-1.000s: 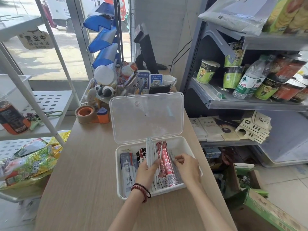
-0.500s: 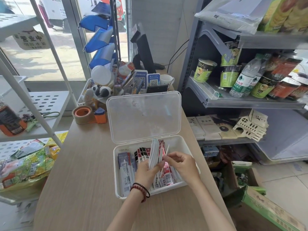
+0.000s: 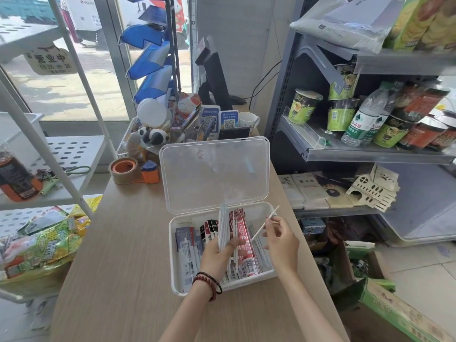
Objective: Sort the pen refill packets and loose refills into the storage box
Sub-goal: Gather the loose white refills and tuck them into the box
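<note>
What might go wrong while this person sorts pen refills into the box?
The thin white loose refill, only pinched by the right hand, might slip and fall off the wooden counter, whose edge is close. The upright bundle of white refill packets gripped in the left hand could fan out and spill over the clear plastic storage box.

A light wooden worktop [image 3: 118, 255] stands between a white perforated rack [image 3: 71, 154] on the left and a grey metal rack [image 3: 370, 157] on the right, strong daylight comes through the glass window [image 3: 98, 95] behind, and the floor [image 3: 419, 280] is pale tile.
</note>
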Motion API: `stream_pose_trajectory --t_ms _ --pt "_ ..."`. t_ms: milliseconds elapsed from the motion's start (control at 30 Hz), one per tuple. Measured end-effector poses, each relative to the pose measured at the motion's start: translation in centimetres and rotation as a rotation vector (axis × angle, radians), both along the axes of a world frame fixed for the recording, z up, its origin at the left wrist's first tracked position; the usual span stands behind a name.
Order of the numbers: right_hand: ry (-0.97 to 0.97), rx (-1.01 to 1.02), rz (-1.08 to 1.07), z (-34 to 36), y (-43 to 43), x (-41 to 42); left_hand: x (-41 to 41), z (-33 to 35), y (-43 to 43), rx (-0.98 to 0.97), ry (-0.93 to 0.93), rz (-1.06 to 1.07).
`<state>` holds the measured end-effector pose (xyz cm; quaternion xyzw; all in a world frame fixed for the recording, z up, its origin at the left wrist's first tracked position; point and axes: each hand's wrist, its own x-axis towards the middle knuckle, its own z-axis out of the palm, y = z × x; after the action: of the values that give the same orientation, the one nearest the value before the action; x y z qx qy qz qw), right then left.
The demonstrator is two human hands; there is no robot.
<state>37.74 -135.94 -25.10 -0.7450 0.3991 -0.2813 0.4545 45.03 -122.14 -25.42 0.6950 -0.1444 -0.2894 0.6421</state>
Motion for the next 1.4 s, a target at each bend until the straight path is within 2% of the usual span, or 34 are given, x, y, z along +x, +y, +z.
stream_pose_trajectory --t_ms 67,167,300,467,600,867,1267,1400 --pt "0.01 -0.052 -0.029 -0.1 0.0 0.0 0.0 -0.1 -0.1 0.025 -0.003 0.005" --pt "0.215 -0.136 0.028 -0.3 0.0 0.2 0.2 -0.3 -0.1 0.038 0.02 0.004" --pt "0.434 -0.122 0.08 -0.6 -0.2 0.5 0.0 0.1 0.0 0.021 0.02 0.013" --pt "0.604 -0.154 0.072 -0.9 -0.2 0.7 0.1 0.1 -0.1 0.043 0.001 0.024" --pt "0.621 -0.164 0.068 -1.1 -0.3 0.8 0.2 0.0 0.0 0.058 -0.053 -0.002" --pt "0.73 -0.222 0.129 -1.1 -0.4 0.6 0.1 -0.2 0.0 0.022 0.008 0.011" --pt "0.775 -0.295 0.108 -1.1 0.1 0.6 0.0 -0.3 -0.2 0.033 0.013 0.03" --pt "0.66 -0.304 0.067 -0.9 0.5 0.4 0.1 -0.2 -0.1 0.032 0.024 0.025"
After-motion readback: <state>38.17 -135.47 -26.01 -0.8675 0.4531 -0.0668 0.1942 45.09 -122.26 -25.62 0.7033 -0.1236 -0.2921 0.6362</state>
